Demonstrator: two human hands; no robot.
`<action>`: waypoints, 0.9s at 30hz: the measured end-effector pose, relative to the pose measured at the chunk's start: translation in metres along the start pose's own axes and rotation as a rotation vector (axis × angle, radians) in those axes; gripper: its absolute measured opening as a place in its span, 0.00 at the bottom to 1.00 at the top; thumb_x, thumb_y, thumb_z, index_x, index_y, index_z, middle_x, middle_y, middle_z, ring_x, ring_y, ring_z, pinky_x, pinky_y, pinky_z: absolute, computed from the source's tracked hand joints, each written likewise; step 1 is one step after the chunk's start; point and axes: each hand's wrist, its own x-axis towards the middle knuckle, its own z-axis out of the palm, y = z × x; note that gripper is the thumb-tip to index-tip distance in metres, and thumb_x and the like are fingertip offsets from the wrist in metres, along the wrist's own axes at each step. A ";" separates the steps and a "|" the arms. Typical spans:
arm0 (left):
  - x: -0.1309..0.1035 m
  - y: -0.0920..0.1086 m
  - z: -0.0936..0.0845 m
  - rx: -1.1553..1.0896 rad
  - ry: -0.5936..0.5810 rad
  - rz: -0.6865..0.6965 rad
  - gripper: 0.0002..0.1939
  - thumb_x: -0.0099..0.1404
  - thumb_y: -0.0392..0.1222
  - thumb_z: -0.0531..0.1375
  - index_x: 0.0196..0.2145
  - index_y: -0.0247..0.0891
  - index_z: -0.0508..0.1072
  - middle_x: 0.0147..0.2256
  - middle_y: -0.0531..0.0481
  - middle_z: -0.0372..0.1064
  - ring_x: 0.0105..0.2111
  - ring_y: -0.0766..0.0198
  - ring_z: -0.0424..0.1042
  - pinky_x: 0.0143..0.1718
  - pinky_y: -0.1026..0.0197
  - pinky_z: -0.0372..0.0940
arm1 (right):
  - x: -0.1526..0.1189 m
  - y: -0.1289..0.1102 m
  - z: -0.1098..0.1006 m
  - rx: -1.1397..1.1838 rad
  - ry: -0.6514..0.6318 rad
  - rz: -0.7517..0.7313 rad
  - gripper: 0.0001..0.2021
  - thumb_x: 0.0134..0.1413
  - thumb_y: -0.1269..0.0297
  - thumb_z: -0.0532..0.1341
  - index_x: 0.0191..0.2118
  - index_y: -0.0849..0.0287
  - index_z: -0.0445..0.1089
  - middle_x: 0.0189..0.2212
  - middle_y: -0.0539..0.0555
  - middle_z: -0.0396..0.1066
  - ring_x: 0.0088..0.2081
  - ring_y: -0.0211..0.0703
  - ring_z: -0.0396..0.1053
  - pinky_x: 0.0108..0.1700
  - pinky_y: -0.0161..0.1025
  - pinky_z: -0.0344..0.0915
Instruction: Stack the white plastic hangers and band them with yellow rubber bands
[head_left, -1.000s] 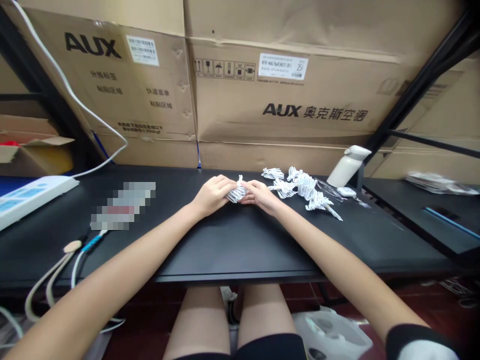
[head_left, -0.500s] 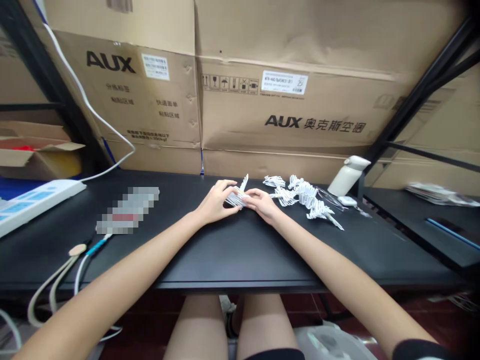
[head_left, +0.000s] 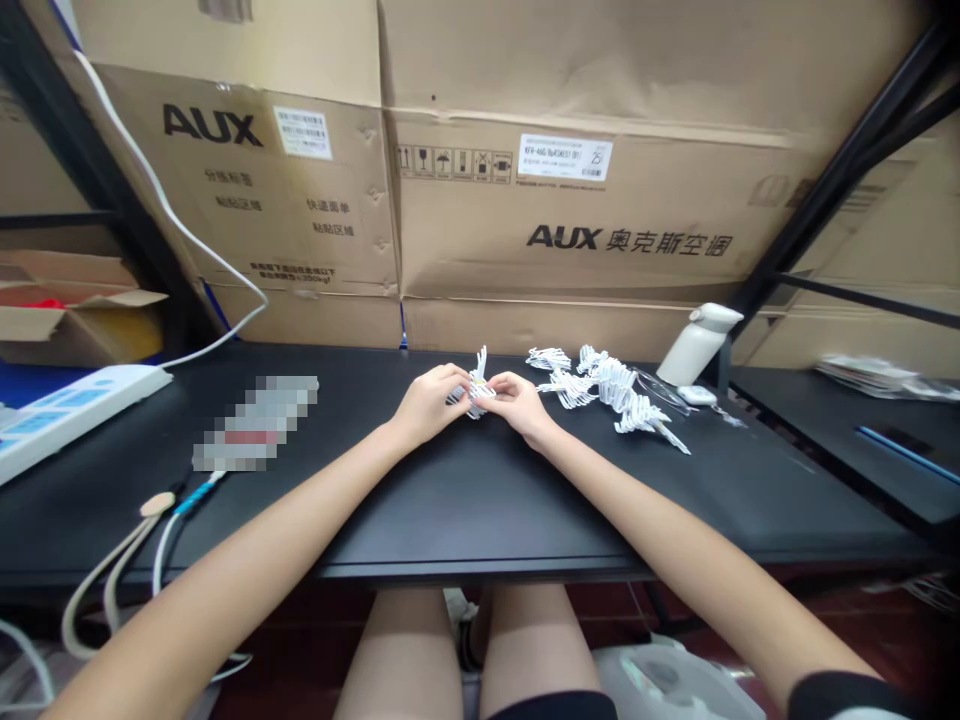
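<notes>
Near the back middle of the black table (head_left: 480, 500), a small bundle of white strands (head_left: 478, 402) is held between my two hands, with one end sticking upward. My left hand (head_left: 435, 402) is closed on its left side, fingers curved over it. On the right side, my right hand (head_left: 517, 402) pinches it between thumb and fingers. A yellowish band seems to circle its middle. Several similar white bundles (head_left: 615, 386) lie in a heap to the right of my right hand. What exactly the strands are is too small to tell.
A white bottle (head_left: 697, 345) leans at the back right, beside a small white case (head_left: 697, 396). At left are a white power strip (head_left: 82, 405), a blurred-out device (head_left: 255, 425) with cables, and an open carton (head_left: 75, 310). Large cardboard (head_left: 562, 210) stands behind.
The held bundle has turned between my fingers, and its raised end now points more upright. My left-hand fingers have drawn in slightly. The view has shifted a little.
</notes>
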 end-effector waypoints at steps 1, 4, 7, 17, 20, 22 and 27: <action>0.000 -0.001 0.000 -0.001 -0.006 -0.022 0.05 0.60 0.37 0.57 0.33 0.37 0.72 0.36 0.47 0.71 0.36 0.61 0.69 0.40 0.60 0.64 | 0.000 0.000 0.000 -0.004 0.000 0.001 0.19 0.27 0.62 0.72 0.29 0.59 0.65 0.29 0.51 0.72 0.31 0.42 0.72 0.40 0.43 0.69; 0.001 -0.006 -0.001 0.006 -0.002 -0.077 0.05 0.59 0.36 0.55 0.33 0.37 0.70 0.32 0.49 0.70 0.32 0.63 0.69 0.36 0.61 0.64 | 0.000 -0.001 -0.001 -0.020 -0.006 0.012 0.19 0.27 0.63 0.72 0.28 0.59 0.65 0.28 0.50 0.71 0.31 0.41 0.71 0.40 0.42 0.69; 0.001 -0.014 -0.005 -0.004 0.054 -0.136 0.05 0.59 0.35 0.54 0.31 0.37 0.70 0.31 0.50 0.69 0.31 0.64 0.69 0.33 0.63 0.65 | -0.001 -0.001 0.000 -0.049 -0.025 0.008 0.18 0.27 0.65 0.71 0.29 0.59 0.65 0.29 0.50 0.71 0.29 0.38 0.70 0.39 0.40 0.69; 0.002 -0.024 0.002 -0.552 -0.048 -0.547 0.18 0.59 0.48 0.59 0.43 0.34 0.68 0.45 0.41 0.71 0.46 0.56 0.70 0.50 0.53 0.63 | 0.000 0.001 -0.001 0.125 -0.038 0.073 0.19 0.30 0.66 0.71 0.34 0.60 0.67 0.32 0.52 0.73 0.35 0.41 0.72 0.44 0.41 0.68; 0.002 -0.025 0.001 -0.704 -0.196 -0.632 0.26 0.53 0.51 0.65 0.45 0.33 0.67 0.44 0.40 0.72 0.45 0.53 0.71 0.49 0.51 0.63 | -0.001 0.000 -0.002 0.219 -0.027 0.126 0.21 0.29 0.67 0.72 0.35 0.59 0.67 0.30 0.51 0.74 0.35 0.41 0.73 0.44 0.41 0.68; 0.002 -0.024 -0.001 -0.773 -0.234 -0.678 0.29 0.50 0.51 0.67 0.45 0.33 0.67 0.42 0.41 0.73 0.44 0.53 0.72 0.49 0.50 0.64 | -0.001 -0.002 -0.002 0.266 0.009 0.154 0.21 0.30 0.67 0.72 0.35 0.59 0.66 0.30 0.52 0.74 0.35 0.41 0.73 0.43 0.40 0.68; 0.004 -0.009 -0.011 -0.945 -0.316 -0.774 0.31 0.47 0.46 0.70 0.46 0.36 0.65 0.46 0.40 0.71 0.44 0.54 0.72 0.41 0.52 0.69 | 0.004 -0.001 -0.005 0.282 0.137 0.094 0.22 0.32 0.62 0.72 0.36 0.59 0.66 0.28 0.52 0.75 0.31 0.40 0.72 0.37 0.37 0.68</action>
